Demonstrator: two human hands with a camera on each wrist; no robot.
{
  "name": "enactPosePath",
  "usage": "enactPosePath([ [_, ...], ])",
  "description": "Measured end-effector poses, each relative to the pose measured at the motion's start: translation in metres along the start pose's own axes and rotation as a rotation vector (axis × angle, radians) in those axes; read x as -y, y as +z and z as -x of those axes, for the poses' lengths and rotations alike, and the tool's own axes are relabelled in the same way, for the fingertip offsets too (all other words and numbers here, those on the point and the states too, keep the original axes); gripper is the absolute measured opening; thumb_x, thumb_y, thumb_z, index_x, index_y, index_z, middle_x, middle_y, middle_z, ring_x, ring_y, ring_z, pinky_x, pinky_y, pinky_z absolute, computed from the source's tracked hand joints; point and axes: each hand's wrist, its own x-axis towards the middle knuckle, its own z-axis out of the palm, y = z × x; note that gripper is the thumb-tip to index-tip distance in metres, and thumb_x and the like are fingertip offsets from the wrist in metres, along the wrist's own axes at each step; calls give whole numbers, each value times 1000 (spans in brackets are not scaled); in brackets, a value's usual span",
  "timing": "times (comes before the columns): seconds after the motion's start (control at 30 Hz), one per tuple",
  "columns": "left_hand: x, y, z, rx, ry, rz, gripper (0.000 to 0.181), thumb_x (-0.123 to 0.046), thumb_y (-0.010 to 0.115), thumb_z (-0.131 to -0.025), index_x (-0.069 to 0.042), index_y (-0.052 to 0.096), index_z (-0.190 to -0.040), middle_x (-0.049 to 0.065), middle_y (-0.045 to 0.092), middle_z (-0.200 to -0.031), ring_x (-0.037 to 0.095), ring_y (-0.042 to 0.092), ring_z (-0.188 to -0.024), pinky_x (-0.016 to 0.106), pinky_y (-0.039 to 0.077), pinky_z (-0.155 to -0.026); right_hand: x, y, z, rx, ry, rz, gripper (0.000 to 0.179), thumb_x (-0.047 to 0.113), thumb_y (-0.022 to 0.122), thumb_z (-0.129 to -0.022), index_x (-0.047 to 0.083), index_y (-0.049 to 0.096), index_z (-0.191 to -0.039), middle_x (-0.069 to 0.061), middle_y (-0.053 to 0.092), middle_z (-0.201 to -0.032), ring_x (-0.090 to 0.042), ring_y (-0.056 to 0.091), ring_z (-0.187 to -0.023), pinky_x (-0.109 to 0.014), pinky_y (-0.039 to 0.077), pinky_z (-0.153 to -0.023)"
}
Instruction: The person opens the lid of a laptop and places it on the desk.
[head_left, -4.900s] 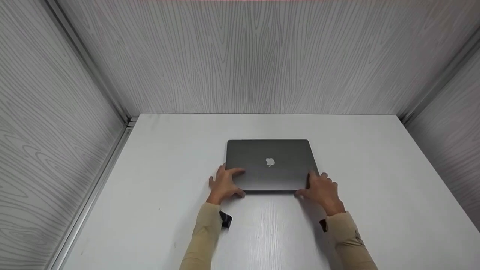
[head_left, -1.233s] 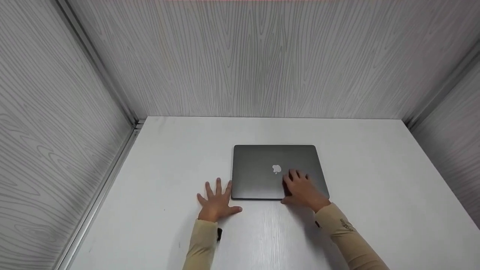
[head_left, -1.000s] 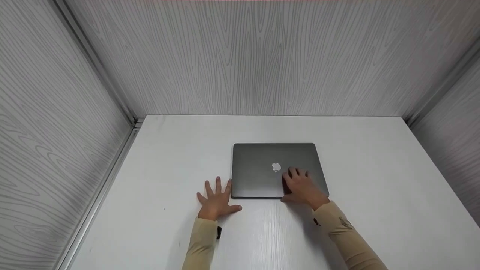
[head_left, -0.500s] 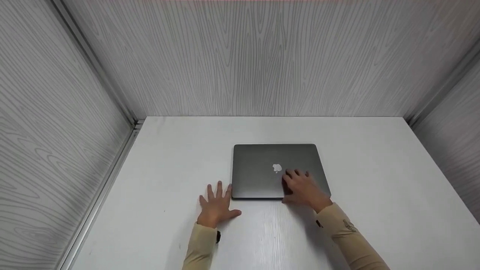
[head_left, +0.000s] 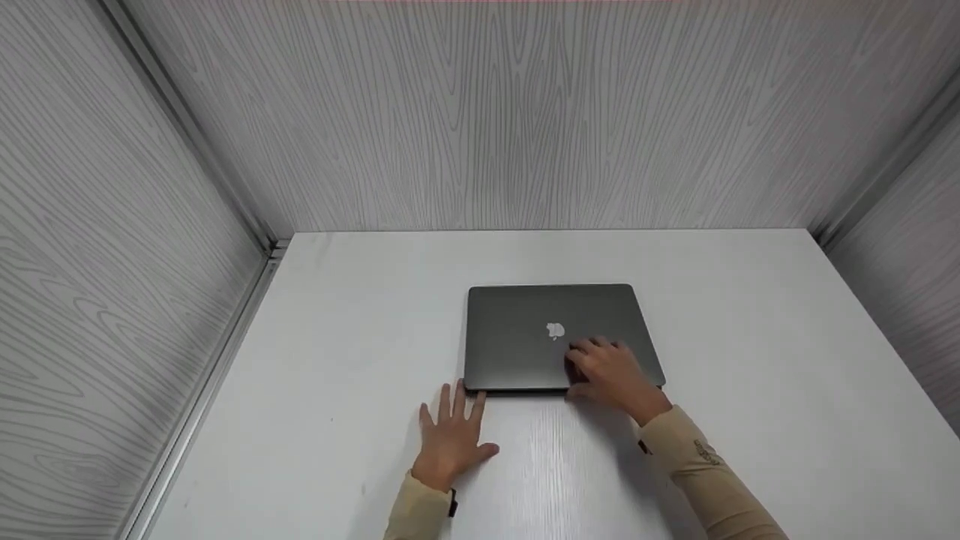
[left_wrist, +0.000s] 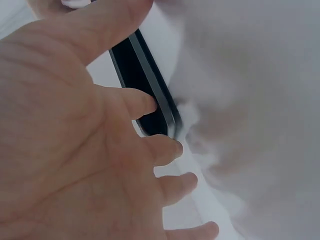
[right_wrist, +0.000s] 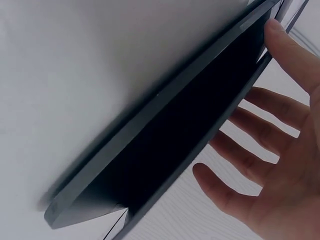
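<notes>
A dark grey laptop [head_left: 517,322] with a pale apple logo lies on the white table, its front edge toward me. In the right wrist view a dark gap shows between its base [right_wrist: 150,102] and the slightly raised lid [right_wrist: 172,179]. My right hand [head_left: 611,375] holds the lid at the front edge, thumb at the gap and fingers over the top. My left hand [head_left: 452,442] lies with fingers spread, fingertips at the front left corner of the base. In the left wrist view the left fingers [left_wrist: 145,102] reach over the base's edge.
The white tabletop [head_left: 360,322] spreads round the laptop. Grey wood-grain panels stand behind [head_left: 487,112] and at both sides, with a metal rail [head_left: 202,390] along the left edge.
The left hand first lay at the laptop's left side, then slid toward me and right to the front corner. The right hand moved inward along the front edge; the lid has risen slightly.
</notes>
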Motion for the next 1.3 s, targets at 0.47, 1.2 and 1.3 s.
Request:
enactPosePath([
  [0.47,-35,11,8,-37,129,-159,82,-52,78,-84,-10,51,-149,15,38,-159,33,32,-147,59,33,-111,4,10,6,-166,-80,-4,40,23,94,-70,2,74,-97,-12,68,-100,-31,67,-89,-46,59,-63],
  [1.2,-44,16,3,13,106,-128,96,-67,80,-73,-18,51,-150,22,31,-160,40,25,-148,62,40,-104,-10,10,13,-337,-375,215,6,4,76,-84,3,70,-82,-8,63,-83,-23,62,-73,-32,50,-44],
  [1.3,-44,15,4,12,96,-119,97,-66,82,-72,-17,51,-150,22,31,-160,41,25,-148,63,41,-103,-16,9,18,-343,-398,226,7,3,77,-80,2,71,-84,-10,64,-84,-23,63,-74,-32,51,-45],
])
